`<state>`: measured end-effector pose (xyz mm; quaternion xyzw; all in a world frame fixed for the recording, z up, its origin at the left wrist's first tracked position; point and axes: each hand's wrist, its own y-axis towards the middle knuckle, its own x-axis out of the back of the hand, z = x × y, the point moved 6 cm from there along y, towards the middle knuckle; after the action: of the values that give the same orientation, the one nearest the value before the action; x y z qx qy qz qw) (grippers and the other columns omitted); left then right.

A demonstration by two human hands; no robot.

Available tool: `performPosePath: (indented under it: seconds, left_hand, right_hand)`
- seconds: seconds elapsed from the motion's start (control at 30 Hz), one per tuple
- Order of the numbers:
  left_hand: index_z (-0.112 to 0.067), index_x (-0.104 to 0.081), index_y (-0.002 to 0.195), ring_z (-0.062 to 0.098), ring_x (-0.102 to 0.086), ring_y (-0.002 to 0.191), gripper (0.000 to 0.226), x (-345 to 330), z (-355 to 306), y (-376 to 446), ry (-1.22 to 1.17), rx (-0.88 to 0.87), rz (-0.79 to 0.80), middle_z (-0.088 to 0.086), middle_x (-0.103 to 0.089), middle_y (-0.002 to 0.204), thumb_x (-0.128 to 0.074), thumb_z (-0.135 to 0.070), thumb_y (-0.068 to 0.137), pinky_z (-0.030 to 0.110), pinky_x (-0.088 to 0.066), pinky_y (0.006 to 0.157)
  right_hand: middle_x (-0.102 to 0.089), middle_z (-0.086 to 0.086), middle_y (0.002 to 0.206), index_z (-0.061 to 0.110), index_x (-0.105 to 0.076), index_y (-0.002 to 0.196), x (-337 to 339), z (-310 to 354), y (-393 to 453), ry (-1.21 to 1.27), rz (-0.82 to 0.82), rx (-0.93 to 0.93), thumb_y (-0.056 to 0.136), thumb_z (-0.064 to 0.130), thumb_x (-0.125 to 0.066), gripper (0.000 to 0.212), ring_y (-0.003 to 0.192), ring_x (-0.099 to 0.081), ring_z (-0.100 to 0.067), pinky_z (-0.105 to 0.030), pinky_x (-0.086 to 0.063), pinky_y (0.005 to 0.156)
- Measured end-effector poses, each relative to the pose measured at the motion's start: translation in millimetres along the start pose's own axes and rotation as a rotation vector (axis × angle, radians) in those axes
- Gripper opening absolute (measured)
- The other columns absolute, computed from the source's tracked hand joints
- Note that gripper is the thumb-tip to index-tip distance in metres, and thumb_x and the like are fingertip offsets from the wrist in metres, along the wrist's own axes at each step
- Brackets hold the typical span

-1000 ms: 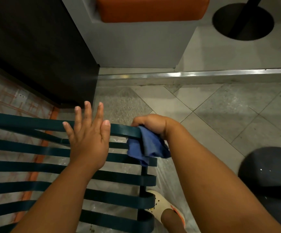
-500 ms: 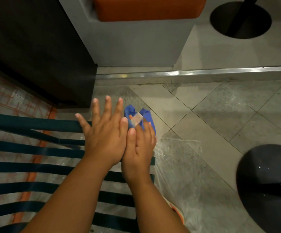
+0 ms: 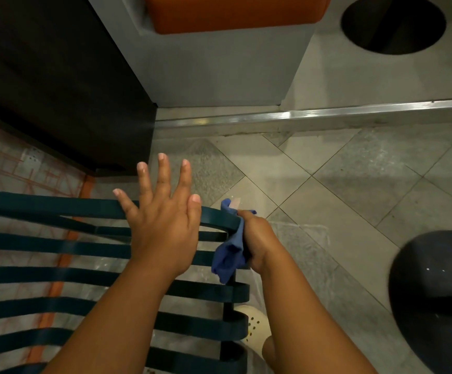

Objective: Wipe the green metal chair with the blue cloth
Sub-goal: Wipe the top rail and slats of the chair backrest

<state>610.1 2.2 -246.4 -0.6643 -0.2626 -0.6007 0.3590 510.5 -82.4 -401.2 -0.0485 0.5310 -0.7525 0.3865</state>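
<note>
Mid-wipe, the right hand (image 3: 257,241) gripped the blue cloth (image 3: 230,255) against the green metal chair (image 3: 57,247) at centre frame; the left hand (image 3: 162,225), fingers spread, braced its top slat. Likely next: drag the cloth along the lower slats.

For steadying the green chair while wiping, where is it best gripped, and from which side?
The top slat of the green chair, from above, as the left hand rests now: it's flat, narrow, and clear of the blue cloth that the right hand holds at its end.

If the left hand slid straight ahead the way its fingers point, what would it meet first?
Likely nothing on the chair: the left hand already reaches past the top slat. Beyond lie floor tiles and the dark cabinet, though depth is unclear.
</note>
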Motion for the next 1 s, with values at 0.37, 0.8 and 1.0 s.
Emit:
performPosePath:
  seconds: [0.37, 0.8, 1.0]
  left_hand:
    - [-0.037, 0.017, 0.146, 0.025, 0.024, 0.143, 0.062, -1.7, 1.6, 1.1, 0.013, 0.008, -0.021, -0.002, 0.023, 0.157, 0.011, -0.05, 0.085, 0.056, 0.016, 0.108]
    - [-0.035, 0.023, 0.144, 0.025, 0.028, 0.142, 0.062, -1.6, 1.2, 0.1, 0.015, 0.013, 0.006, -0.002, 0.028, 0.155, 0.014, -0.05, 0.084, 0.056, 0.018, 0.107]
    - [-0.034, 0.025, 0.142, 0.026, 0.029, 0.141, 0.061, -2.2, 2.0, -1.2, 0.007, 0.01, 0.007, 0.0, 0.03, 0.155, 0.015, -0.05, 0.084, 0.058, 0.016, 0.109]
  right_hand:
    - [-0.051, -0.012, 0.078, 0.008, -0.059, 0.09, 10.2, -4.9, 33.3, -0.149, -0.098, -0.055, 0.097, 0.024, -0.047, 0.021, 0.066, -0.046, -0.021, -0.025, -0.039, 0.055]
    - [-0.058, -0.007, 0.082, 0.013, -0.056, 0.085, 1.5, 6.2, 17.8, -0.159, -0.103, -0.022, 0.094, 0.027, -0.049, 0.018, 0.067, -0.055, -0.018, -0.029, -0.046, 0.06]
    - [-0.052, -0.015, 0.075, 0.004, -0.052, 0.083, 5.0, -7.0, 26.6, -0.259, -0.104, -0.187, 0.097, 0.021, -0.046, 0.023, 0.061, -0.051, -0.023, -0.026, -0.045, 0.055]
